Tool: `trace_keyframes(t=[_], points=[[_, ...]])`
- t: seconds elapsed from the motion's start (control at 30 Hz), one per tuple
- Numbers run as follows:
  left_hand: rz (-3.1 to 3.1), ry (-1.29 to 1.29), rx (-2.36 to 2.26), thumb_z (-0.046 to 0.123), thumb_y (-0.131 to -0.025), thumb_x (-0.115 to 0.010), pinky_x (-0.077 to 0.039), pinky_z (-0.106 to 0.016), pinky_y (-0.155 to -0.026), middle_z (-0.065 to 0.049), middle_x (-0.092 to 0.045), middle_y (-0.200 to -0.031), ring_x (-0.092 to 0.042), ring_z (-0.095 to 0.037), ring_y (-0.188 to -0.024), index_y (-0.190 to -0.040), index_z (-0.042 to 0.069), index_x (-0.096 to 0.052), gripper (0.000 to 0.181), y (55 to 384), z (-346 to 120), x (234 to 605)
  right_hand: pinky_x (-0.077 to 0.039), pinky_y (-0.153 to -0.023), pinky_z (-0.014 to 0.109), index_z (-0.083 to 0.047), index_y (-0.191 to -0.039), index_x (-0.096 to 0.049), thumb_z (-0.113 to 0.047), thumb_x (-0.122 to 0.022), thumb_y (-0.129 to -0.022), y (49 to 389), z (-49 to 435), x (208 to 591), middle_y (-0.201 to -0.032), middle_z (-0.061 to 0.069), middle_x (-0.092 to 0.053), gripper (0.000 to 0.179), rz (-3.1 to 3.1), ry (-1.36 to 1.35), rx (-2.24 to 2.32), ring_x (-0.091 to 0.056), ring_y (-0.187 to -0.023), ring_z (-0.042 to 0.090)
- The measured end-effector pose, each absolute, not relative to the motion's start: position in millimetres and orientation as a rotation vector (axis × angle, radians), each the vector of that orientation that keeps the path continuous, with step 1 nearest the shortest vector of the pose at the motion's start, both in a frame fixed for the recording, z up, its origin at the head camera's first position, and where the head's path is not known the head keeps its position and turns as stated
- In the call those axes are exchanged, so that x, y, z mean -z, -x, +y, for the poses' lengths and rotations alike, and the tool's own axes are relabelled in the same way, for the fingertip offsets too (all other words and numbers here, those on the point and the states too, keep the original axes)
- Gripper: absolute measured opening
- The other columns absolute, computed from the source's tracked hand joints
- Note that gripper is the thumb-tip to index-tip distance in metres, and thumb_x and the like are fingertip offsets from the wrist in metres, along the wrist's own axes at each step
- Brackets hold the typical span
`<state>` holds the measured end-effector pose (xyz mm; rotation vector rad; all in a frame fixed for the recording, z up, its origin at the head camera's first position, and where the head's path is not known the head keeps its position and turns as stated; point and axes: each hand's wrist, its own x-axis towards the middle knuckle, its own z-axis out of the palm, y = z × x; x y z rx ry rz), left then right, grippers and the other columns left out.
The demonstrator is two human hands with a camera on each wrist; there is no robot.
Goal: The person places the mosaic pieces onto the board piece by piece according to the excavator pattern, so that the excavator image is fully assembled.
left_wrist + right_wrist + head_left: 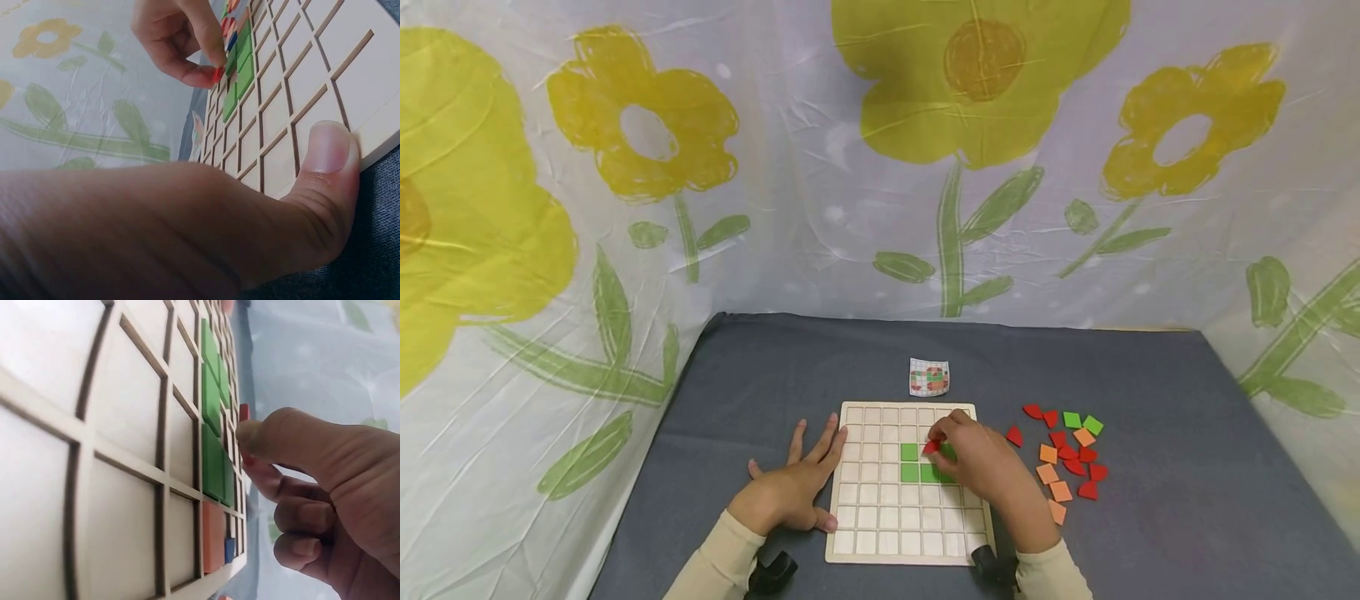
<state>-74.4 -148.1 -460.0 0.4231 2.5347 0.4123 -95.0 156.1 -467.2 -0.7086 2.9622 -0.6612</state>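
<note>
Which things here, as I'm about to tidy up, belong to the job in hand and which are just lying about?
Belong to the job:
wooden grid board, touched by the left hand
red piece, pinched by the right hand
green squares, in the board
loose pieces, probably supply
printed card, probably the pattern

Just setting, it seems:
dark cloth
flowered sheet

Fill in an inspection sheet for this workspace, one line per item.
Surface: dark cloth, with a small printed card behind the board.
Job's things: wooden grid board holding green squares, plus an orange piece and a blue piece near its right edge.
Clutter: loose red, orange and green pieces right of the board.
Left hand: at the board's left edge, thumb on its rim.
Right hand: pinches a red piece over the board.
Cables: nothing seen.
Surroundings: pale curtain with yellow flowers.
</note>
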Motion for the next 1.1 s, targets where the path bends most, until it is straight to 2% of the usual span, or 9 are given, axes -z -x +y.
trace_keyframes(t=[0.13, 0.33, 0.5, 0.9, 1.1], points=[[2.534, -0.421, -0.41, 0.04, -0.072, -0.095, -0.007, -0.1, -0.09, 0.003, 0.009, -0.179, 0.016, -0.043, -0.161, -0.173, 0.024, -0.008, 0.134, 73.7, -147.7, 459.0, -0.05, -0.062, 0.026, -0.015, -0.103, -0.075, -0.022, -0.084, -0.094, 95.6, 154.3, 468.7, -0.104, -0.002, -0.065, 0.015, 2.968, 0.717, 0.605, -0.061, -0.078, 0.008], [2.535, -0.417, -0.405, 0.039, -0.073, -0.095, -0.007, -0.1, -0.09, 0.002, 0.009, -0.179, 0.016, -0.043, -0.161, -0.173, 0.024, -0.008, 0.133, 72.4, -148.0, 457.3, -0.045, -0.056, 0.025, -0.018, -0.104, -0.076, -0.02, -0.084, -0.093, 96.0, 154.3, 469.2, -0.103, -0.004, -0.064, 0.014, 2.942, 0.727, 0.607, -0.054, -0.069, 0.004], [2.539, -0.423, -0.417, 0.039, -0.072, -0.095, -0.007, -0.1, -0.089, 0.002, 0.009, -0.179, 0.015, -0.043, -0.161, -0.173, 0.024, -0.008, 0.134, 72.5, -148.3, 457.5, -0.044, -0.055, 0.025, -0.02, -0.104, -0.077, -0.02, -0.084, -0.093, 96.8, 153.9, 469.1, -0.105, -0.006, -0.063, 0.014, 2.934, 0.732, 0.59, -0.051, -0.067, 0.003], [2.542, -0.423, -0.402, 0.039, -0.073, -0.095, -0.009, -0.1, -0.09, 0.004, 0.009, -0.179, 0.015, -0.042, -0.161, -0.173, 0.025, -0.007, 0.133, 73.2, -147.8, 459.0, -0.051, -0.063, 0.025, -0.019, -0.105, -0.079, -0.018, -0.086, -0.091, 97.7, 154.4, 467.4, -0.108, -0.005, -0.066, 0.016, 2.917, 0.769, 0.601, -0.061, -0.075, 0.005], [2.537, -0.414, -0.394, 0.039, -0.073, -0.095, -0.009, -0.1, -0.091, 0.003, 0.01, -0.179, 0.015, -0.042, -0.161, -0.173, 0.025, -0.007, 0.133, 73.4, -147.0, 457.4, -0.052, -0.064, 0.025, -0.019, -0.104, -0.08, -0.022, -0.087, -0.09, 97.1, 154.8, 467.5, -0.107, -0.006, -0.067, 0.015, 2.933, 0.791, 0.607, -0.063, -0.076, 0.006]])
